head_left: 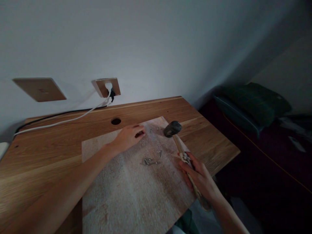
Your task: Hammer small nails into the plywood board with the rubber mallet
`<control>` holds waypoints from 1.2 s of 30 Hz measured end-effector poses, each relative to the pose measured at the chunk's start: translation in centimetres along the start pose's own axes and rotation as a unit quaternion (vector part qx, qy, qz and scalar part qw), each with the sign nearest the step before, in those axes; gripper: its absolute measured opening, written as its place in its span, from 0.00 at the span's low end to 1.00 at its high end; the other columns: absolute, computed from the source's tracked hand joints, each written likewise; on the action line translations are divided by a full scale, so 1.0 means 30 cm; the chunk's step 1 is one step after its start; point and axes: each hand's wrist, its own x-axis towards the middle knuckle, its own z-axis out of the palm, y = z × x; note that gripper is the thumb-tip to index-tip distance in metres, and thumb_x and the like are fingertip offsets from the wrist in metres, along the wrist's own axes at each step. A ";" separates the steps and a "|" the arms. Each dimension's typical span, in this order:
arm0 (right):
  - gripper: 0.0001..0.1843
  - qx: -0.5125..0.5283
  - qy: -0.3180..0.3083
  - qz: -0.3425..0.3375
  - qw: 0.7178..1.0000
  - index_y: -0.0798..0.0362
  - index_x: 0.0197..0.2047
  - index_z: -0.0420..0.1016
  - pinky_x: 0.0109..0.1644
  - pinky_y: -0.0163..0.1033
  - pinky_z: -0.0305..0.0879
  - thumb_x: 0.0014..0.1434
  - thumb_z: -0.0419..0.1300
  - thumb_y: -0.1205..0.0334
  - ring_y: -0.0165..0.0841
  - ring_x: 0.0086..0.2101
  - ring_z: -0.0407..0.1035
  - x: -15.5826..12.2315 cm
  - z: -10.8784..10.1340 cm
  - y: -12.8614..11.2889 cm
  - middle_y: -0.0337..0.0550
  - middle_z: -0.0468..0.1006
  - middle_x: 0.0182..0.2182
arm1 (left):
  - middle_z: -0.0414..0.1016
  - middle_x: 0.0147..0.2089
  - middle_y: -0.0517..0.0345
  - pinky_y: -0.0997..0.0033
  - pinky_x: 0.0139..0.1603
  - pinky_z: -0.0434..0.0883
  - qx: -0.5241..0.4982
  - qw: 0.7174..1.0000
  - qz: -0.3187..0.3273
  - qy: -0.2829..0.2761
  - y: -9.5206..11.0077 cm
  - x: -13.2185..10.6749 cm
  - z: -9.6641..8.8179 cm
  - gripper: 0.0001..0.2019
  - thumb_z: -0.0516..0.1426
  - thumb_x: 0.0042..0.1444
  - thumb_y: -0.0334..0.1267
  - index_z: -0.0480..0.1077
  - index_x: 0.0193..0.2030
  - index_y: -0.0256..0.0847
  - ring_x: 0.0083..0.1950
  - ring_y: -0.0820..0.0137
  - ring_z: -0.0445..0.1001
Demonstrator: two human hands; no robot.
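My right hand is wrapped round the wooden handle of a hammer. Its dark, blocky head is over the far right part of a worn wooden board. Near the board's far edge, my left hand has its fingers curled with the tips close together; whatever they hold, if anything, is too small or hidden to name. Between the two hands, a little nearer to me, several small shiny metal pieces that look like nails lie on the board. A few tiny specks show between my left fingertips and the hammer head.
The board rests on a wooden desk against a white wall. A round cable hole sits behind the board. White and black cables run from a wall socket along the desk's back left. Cushions lie lower at the right.
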 end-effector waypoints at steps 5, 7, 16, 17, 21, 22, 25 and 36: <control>0.20 0.001 -0.005 0.005 1.000 0.51 0.53 0.72 0.19 0.32 0.52 0.70 0.55 0.44 0.27 0.12 0.57 0.001 0.001 -0.011 0.27 0.65 0.12 | 0.78 0.41 0.57 0.67 0.43 0.71 -0.028 1.000 -0.011 0.004 0.005 0.004 -0.005 0.02 0.61 0.63 0.32 0.75 0.40 0.43 0.38 0.68 0.76; 0.21 -0.003 -0.002 0.001 1.000 0.51 0.53 0.72 0.19 0.32 0.52 0.69 0.55 0.43 0.27 0.12 0.57 0.003 0.002 -0.012 0.27 0.65 0.13 | 0.78 0.39 0.58 0.68 0.41 0.71 -0.039 0.999 -0.021 -0.003 0.011 0.006 -0.009 0.03 0.61 0.63 0.31 0.75 0.41 0.43 0.37 0.68 0.76; 0.25 0.007 0.000 0.003 1.000 0.54 0.53 0.70 0.19 0.32 0.51 0.67 0.56 0.40 0.27 0.12 0.55 -0.009 0.003 -0.038 0.26 0.64 0.12 | 0.82 0.40 0.59 0.70 0.39 0.73 -0.103 0.994 -0.044 0.015 0.004 0.007 -0.004 0.13 0.61 0.58 0.27 0.72 0.49 0.42 0.32 0.71 0.76; 0.26 0.006 0.002 0.001 1.000 0.54 0.55 0.70 0.18 0.32 0.52 0.67 0.56 0.40 0.27 0.12 0.55 -0.016 0.001 -0.049 0.26 0.64 0.12 | 0.82 0.40 0.59 0.70 0.39 0.73 -0.105 0.993 -0.045 0.015 0.002 0.006 -0.003 0.13 0.62 0.58 0.27 0.72 0.49 0.42 0.33 0.71 0.77; 0.27 0.003 -0.013 -0.004 1.000 0.53 0.58 0.68 0.17 0.31 0.50 0.68 0.56 0.40 0.26 0.12 0.53 -0.041 0.007 -0.106 0.24 0.63 0.12 | 0.83 0.41 0.58 0.69 0.41 0.74 -0.108 0.992 -0.060 0.006 -0.008 0.008 0.001 0.15 0.62 0.58 0.27 0.72 0.51 0.41 0.35 0.69 0.80; 0.26 0.003 -0.029 -0.004 1.000 0.53 0.56 0.69 0.17 0.30 0.49 0.68 0.56 0.40 0.25 0.12 0.53 -0.044 0.015 -0.122 0.24 0.63 0.12 | 0.83 0.41 0.58 0.69 0.41 0.74 -0.106 0.992 -0.065 0.005 -0.010 0.008 0.002 0.15 0.62 0.58 0.27 0.72 0.51 0.41 0.35 0.69 0.80; 0.22 0.003 -0.079 -0.009 0.997 0.53 0.51 0.70 0.17 0.30 0.49 0.68 0.57 0.42 0.24 0.12 0.53 -0.039 0.050 -0.156 0.25 0.63 0.13 | 0.83 0.40 0.57 0.68 0.40 0.74 -0.110 0.991 -0.073 0.002 -0.011 0.009 0.004 0.16 0.62 0.58 0.27 0.72 0.53 0.41 0.35 0.68 0.81; 0.20 -0.020 -0.096 -0.016 0.995 0.53 0.56 0.70 0.17 0.29 0.52 0.70 0.56 0.48 0.25 0.13 0.56 -0.002 0.127 -0.156 0.25 0.63 0.13 | 0.85 0.42 0.57 0.68 0.42 0.75 -0.119 0.989 -0.088 -0.003 0.010 0.010 -0.011 0.22 0.61 0.55 0.22 0.73 0.56 0.42 0.39 0.66 0.83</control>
